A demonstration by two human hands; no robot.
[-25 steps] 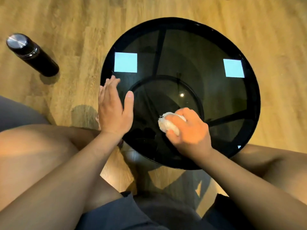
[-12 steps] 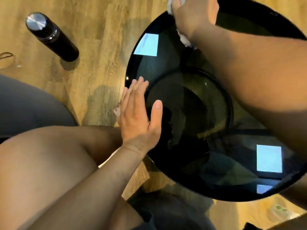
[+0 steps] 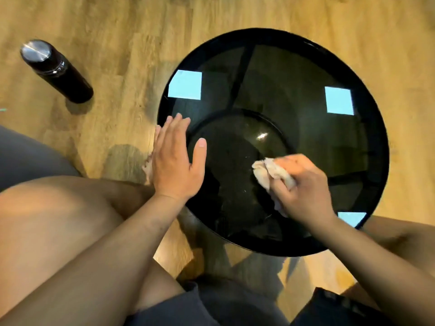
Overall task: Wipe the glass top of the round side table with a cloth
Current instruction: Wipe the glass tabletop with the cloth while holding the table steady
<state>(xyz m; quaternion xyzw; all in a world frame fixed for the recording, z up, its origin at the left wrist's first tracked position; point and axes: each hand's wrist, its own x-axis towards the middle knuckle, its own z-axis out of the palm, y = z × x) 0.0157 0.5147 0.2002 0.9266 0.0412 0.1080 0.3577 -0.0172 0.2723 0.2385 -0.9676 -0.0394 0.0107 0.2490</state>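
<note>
My right hand (image 3: 303,184) presses a crumpled white cloth (image 3: 270,174) onto the dark glass counter (image 3: 294,90), near its middle on the side closest to me, fingers clenched around the cloth. My left hand (image 3: 175,161) lies flat, fingers released, on the counter's left rim. A black bottle (image 3: 56,70) stands on the wooden floor (image 3: 122,31), well apart.

Black glass table top (image 3: 294,74), off-white cloth (image 3: 270,174), black bottle (image 3: 63,75) with silver cap, tan wood-grain floor (image 3: 117,31)
</note>
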